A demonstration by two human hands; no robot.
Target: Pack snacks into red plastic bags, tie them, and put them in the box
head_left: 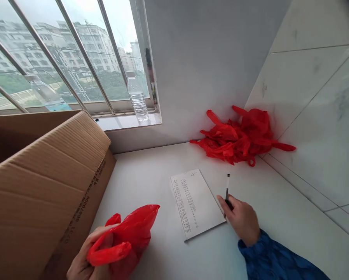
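At the lower left, my left hand (88, 249) is closed around a red plastic bag (136, 229), whose handle loops over the fingers. Whatever the bag may contain is hidden. My right hand (241, 218), in a blue sleeve, pinches a black and clear pen (227, 188) that points up and away. That hand is beside the right edge of a white notepad (199, 202). Two columns of handwriting run down the notepad's left part; the words are too small to read.
An open cardboard box (54, 182) stands on the left of the white table (145, 175). Crumpled red plastic bags (238, 134) lie heaped in the back right corner. One clear bottle (137, 97) is on the sill; another bottle (47, 93) leans by the window bars.
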